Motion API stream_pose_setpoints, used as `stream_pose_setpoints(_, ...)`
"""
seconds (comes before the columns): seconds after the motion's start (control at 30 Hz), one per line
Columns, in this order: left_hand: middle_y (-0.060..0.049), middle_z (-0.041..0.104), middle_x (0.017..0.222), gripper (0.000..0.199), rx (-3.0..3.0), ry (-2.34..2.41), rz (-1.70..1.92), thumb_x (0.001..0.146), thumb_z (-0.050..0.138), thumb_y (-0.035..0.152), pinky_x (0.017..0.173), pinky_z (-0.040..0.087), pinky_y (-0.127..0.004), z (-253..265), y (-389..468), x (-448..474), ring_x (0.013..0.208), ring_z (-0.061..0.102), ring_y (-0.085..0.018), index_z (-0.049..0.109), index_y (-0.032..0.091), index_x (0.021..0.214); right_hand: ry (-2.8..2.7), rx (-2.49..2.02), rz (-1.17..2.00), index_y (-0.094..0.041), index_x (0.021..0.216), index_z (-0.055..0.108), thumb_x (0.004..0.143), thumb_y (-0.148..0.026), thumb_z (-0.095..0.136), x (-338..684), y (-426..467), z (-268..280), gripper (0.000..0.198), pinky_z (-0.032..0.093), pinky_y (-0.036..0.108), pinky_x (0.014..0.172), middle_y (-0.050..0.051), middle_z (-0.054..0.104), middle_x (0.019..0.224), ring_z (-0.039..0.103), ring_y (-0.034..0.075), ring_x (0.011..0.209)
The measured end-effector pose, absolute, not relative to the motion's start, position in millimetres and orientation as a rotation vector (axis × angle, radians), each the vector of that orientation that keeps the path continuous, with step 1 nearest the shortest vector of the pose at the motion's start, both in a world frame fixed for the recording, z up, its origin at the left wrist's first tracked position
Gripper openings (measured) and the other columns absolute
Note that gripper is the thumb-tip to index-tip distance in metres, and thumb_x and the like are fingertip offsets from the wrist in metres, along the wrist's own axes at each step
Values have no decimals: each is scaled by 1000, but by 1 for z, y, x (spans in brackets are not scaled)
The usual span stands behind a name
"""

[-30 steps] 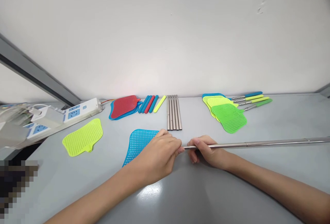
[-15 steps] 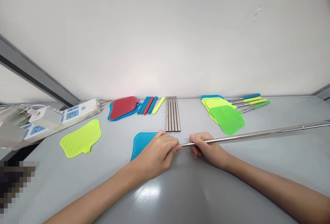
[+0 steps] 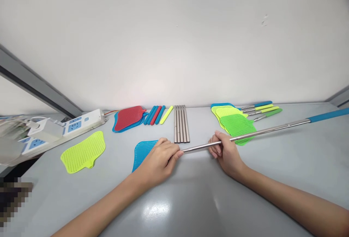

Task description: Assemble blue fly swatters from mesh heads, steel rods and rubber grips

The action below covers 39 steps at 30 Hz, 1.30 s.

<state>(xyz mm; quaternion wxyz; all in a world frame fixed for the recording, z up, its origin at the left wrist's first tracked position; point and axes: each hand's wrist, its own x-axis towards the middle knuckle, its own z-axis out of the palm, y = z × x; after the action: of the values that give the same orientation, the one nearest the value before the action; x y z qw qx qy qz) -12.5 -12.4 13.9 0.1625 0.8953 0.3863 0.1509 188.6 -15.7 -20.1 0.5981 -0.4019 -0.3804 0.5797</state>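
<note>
My left hand [image 3: 163, 158] is closed over the neck of a blue fly swatter, where its perforated blue head [image 3: 143, 152] meets the metal rod; the joint itself is hidden by my fingers. The telescopic rod [image 3: 261, 132] is drawn out long and slants up to the right. It ends in a blue handle grip [image 3: 328, 115] that runs to the frame's right edge. Around the middle of the rod my right hand [image 3: 226, 153] is closed, thumb on top and fingers curled underneath. Several loose metal rods [image 3: 181, 124] lie side by side just beyond my left hand.
Loose grips [image 3: 156, 115] in blue, red and yellow lie beside a red swatter head [image 3: 129, 118] stacked on blue. A yellow head [image 3: 83, 152] is at left, near a power strip [image 3: 79, 124]. Several whole swatters, a green one [image 3: 237, 127] on top, lie at right against the wall.
My right hand has moved right along the rod and its fingers now curl tighter. The rod's far end has risen and the blue grip shows more. My view has shifted slightly.
</note>
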Motion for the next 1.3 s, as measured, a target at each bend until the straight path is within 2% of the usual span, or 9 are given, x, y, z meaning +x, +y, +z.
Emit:
stream_pose_setpoints(0.23, 2, 48, 62, 28, 2499, 1081, 432, 89, 28, 24, 72, 35, -30, 10, -15, -12, 60, 42, -11, 42, 18, 66, -905, -936, 1393, -19, 37, 33, 83, -32, 40, 187, -17, -19, 48, 26, 25, 41, -5, 26, 34, 34, 8, 35)
stream_pose_setpoints(1.3, 3, 46, 63, 28, 2513, 1079, 327, 91, 26, 27, 72, 32, -30, 14, -17, -11, 60, 38, -11, 36, 17, 67, -842, -870, 1394, -19, 37, 37, 82, -33, 39, 186, -18, -21, 47, 27, 25, 41, -4, 31, 34, 35, 9, 35)
